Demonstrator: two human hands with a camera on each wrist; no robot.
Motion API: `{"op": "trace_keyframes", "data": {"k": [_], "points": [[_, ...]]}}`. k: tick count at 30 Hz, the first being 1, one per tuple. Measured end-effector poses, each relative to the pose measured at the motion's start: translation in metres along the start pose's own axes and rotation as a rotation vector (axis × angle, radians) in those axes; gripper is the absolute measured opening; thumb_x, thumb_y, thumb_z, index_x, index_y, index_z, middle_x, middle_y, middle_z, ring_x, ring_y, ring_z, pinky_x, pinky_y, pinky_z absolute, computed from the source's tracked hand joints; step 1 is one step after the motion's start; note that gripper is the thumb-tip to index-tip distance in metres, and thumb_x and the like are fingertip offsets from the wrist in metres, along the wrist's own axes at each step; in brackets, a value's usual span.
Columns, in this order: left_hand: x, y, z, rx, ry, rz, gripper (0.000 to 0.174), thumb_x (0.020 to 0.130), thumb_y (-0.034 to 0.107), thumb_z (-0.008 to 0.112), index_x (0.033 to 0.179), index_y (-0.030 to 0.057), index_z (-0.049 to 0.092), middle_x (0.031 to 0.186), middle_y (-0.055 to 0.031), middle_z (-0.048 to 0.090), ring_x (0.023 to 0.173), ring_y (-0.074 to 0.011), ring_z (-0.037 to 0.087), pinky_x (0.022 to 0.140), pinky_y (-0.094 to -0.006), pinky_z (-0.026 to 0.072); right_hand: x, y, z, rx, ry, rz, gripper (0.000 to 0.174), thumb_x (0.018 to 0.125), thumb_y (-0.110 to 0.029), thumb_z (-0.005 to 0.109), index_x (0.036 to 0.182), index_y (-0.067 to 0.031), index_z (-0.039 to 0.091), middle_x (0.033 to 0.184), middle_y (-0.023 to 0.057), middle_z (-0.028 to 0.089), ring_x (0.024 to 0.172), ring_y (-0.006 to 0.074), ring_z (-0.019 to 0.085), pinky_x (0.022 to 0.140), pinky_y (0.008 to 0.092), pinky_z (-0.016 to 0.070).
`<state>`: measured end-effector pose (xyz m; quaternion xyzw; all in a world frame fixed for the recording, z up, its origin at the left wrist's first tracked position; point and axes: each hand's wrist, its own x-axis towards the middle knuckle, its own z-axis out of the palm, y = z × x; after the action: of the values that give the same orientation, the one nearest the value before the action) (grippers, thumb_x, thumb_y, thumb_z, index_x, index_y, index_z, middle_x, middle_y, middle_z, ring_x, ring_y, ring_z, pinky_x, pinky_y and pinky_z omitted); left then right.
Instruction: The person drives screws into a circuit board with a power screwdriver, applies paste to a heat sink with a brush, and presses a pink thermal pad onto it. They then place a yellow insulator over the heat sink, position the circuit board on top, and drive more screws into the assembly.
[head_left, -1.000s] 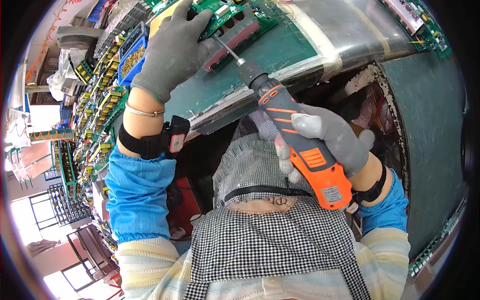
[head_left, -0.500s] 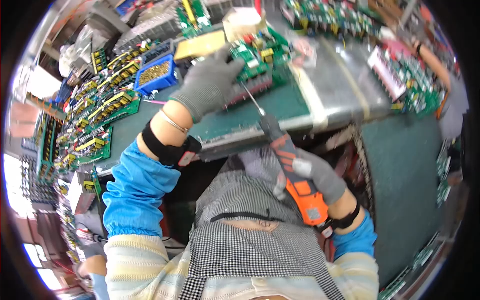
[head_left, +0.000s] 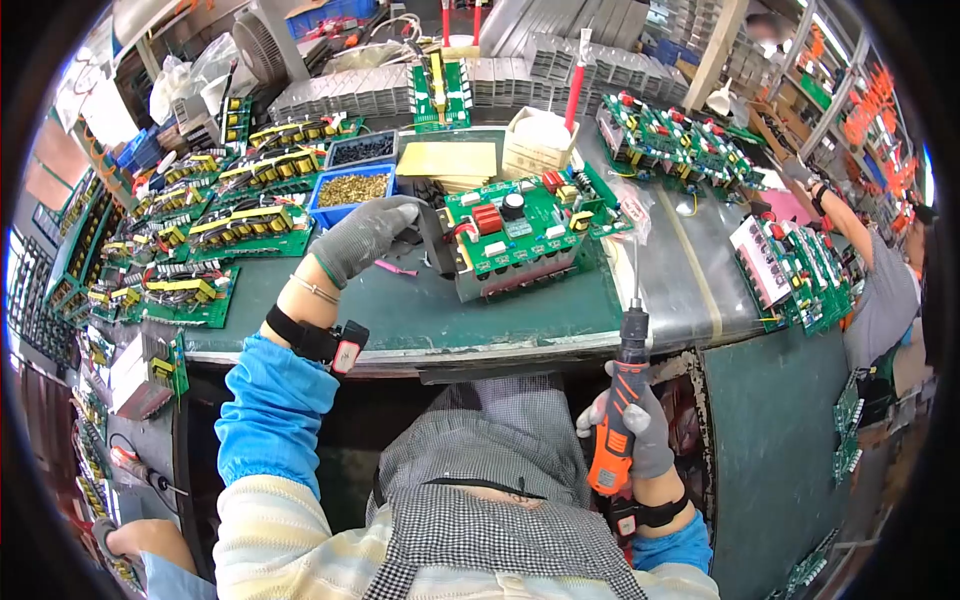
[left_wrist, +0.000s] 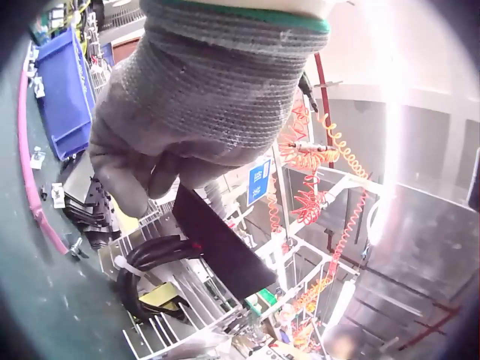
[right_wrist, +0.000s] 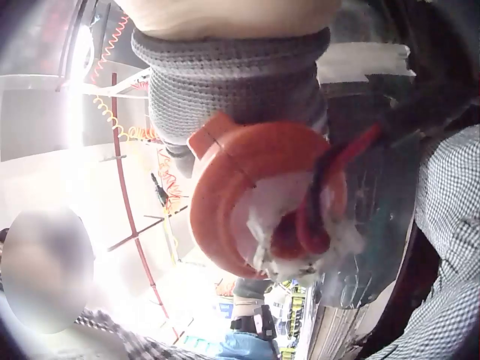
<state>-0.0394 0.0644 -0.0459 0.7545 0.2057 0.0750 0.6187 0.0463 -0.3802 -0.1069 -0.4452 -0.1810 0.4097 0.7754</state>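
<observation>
In a grey glove, my left hand point(head_left: 365, 240) pinches the upper edge of a black plate point(head_left: 437, 240) at the left end of a green circuit board point(head_left: 530, 225). The board sits on a finned metal heat sink point(head_left: 520, 275). In the left wrist view the black plate point(left_wrist: 225, 244) slants down from the fingers, beside a tied black cable bundle point(left_wrist: 142, 270). My right hand point(head_left: 650, 430), also gloved, grips an orange and black electric screwdriver point(head_left: 620, 420) at the bench's front edge. Its bit points up, to the right of the board. The screwdriver's orange rear end point(right_wrist: 262, 150) fills the right wrist view.
Left of the board stand a blue bin of brass-coloured screws point(head_left: 352, 190) and a bin of black parts point(head_left: 362, 150). Yellow sheets point(head_left: 447, 160) and a white box point(head_left: 537, 140) lie behind. More circuit boards point(head_left: 250, 225) crowd the left; another person's arm point(head_left: 850, 225) is at right.
The screwdriver has moved away from the heat sink's side to the right, bit now upward. My left hand has shifted from the board to the black plate. The head view has lifted.
</observation>
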Motion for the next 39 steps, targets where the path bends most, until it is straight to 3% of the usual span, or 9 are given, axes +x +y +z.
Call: {"op": "trace_keyframes", "data": {"k": [8, 17, 21, 24, 29, 30, 34, 36, 39], "points": [[-0.020, -0.016, 0.032, -0.091, -0.179, -0.159, 0.027, 0.097, 0.021, 0.062, 0.113, 0.0003, 0.069, 0.092, -0.0054, 0.070, 0.083, -0.0138, 0.067, 0.073, -0.0291, 0.0561, -0.004, 0.004, 0.011, -0.004, 0.028, -0.049, 0.075, 0.084, -0.032, 0.070, 0.144, -0.0015, 0.037, 0.094, 0.0149, 0.065, 0.089, 0.0308, 0.069, 0.080, 0.0468, 0.0593], [-0.083, -0.002, 0.126, 0.162, -0.576, 0.177, 0.034, 0.097, 0.017, 0.060, 0.124, -0.0046, 0.063, 0.106, -0.0118, 0.068, 0.096, -0.0183, 0.064, 0.088, -0.0336, 0.0518, -0.019, 0.008, 0.004, 0.020, 0.024, -0.174, 0.071, 0.088, -0.035, 0.069, 0.145, -0.0057, 0.041, 0.091, 0.0112, 0.066, 0.085, 0.0304, 0.069, 0.077, 0.0468, 0.0585], [-0.090, 0.008, 0.172, 0.103, -0.621, 0.276, 0.045, 0.096, 0.018, 0.060, 0.138, 0.0027, 0.057, 0.126, -0.0180, 0.066, 0.114, -0.0252, 0.064, 0.100, -0.0358, 0.0487, -0.020, 0.011, 0.003, 0.068, 0.067, -0.279, 0.073, 0.088, -0.040, 0.067, 0.146, -0.0061, 0.039, 0.095, 0.0099, 0.065, 0.098, 0.0329, 0.067, 0.094, 0.0530, 0.0524], [-0.071, 0.007, 0.143, 0.382, -0.745, 0.450, 0.038, 0.099, 0.019, 0.059, 0.131, -0.0011, 0.061, 0.114, -0.0117, 0.068, 0.105, -0.0185, 0.063, 0.095, -0.0323, 0.0490, -0.012, 0.009, 0.005, 0.201, 0.049, -0.378, 0.071, 0.092, -0.043, 0.065, 0.148, -0.0090, 0.038, 0.097, 0.0088, 0.064, 0.105, 0.0325, 0.065, 0.106, 0.0561, 0.0458], [-0.014, 0.046, 0.067, 0.244, -0.154, 0.054, 0.028, 0.090, 0.017, 0.062, 0.114, 0.0017, 0.067, 0.094, -0.0017, 0.065, 0.084, -0.0093, 0.058, 0.076, -0.0273, 0.0500, 0.014, -0.004, 0.011, 0.304, -0.005, -0.459, 0.069, 0.098, -0.057, 0.051, 0.149, -0.0121, 0.039, 0.101, 0.0010, 0.065, 0.119, 0.0257, 0.060, 0.109, 0.0684, 0.0364], [0.026, 0.019, 0.056, 0.219, -0.164, 0.171, 0.028, 0.089, 0.013, 0.060, 0.115, 0.0009, 0.065, 0.089, 0.0017, 0.058, 0.078, -0.0071, 0.053, 0.067, -0.0262, 0.0477, 0.020, -0.006, 0.016, 0.304, -0.013, -0.459, 0.068, 0.099, -0.057, 0.048, 0.148, -0.0115, 0.040, 0.103, -0.0001, 0.065, 0.122, 0.0245, 0.059, 0.109, 0.0692, 0.0369], [0.100, -0.010, 0.074, 1.951, -0.043, 0.807, 0.024, 0.085, 0.000, 0.060, 0.108, 0.0043, 0.065, 0.065, -0.0039, 0.061, 0.067, -0.0197, 0.066, 0.062, -0.0294, 0.0528, 0.033, -0.014, 0.029, 0.275, -0.030, -0.491, 0.065, 0.101, -0.058, 0.042, 0.145, -0.0106, 0.042, 0.106, -0.0025, 0.064, 0.131, 0.0218, 0.055, 0.105, 0.0739, 0.0377], [0.160, -0.068, 0.074, 1.437, -0.029, 1.191, 0.028, 0.085, -0.001, 0.059, 0.111, 0.0049, 0.064, 0.062, -0.0034, 0.061, 0.064, -0.0199, 0.066, 0.059, -0.0302, 0.0525, 0.033, -0.014, 0.030, 0.282, -0.028, -0.529, 0.065, 0.101, -0.058, 0.042, 0.145, -0.0104, 0.042, 0.106, -0.0023, 0.064, 0.130, 0.0220, 0.056, 0.103, 0.0756, 0.0376], [0.162, -0.085, 0.086, 1.024, -0.054, 1.031, 0.028, 0.085, -0.002, 0.059, 0.112, 0.0047, 0.064, 0.061, -0.0050, 0.062, 0.063, -0.0197, 0.067, 0.056, -0.0309, 0.0522, 0.035, -0.014, 0.028, 0.298, -0.006, -0.531, 0.066, 0.102, -0.058, 0.040, 0.148, -0.0107, 0.038, 0.111, -0.0021, 0.064, 0.129, 0.0229, 0.056, 0.102, 0.0774, 0.0376]]}}
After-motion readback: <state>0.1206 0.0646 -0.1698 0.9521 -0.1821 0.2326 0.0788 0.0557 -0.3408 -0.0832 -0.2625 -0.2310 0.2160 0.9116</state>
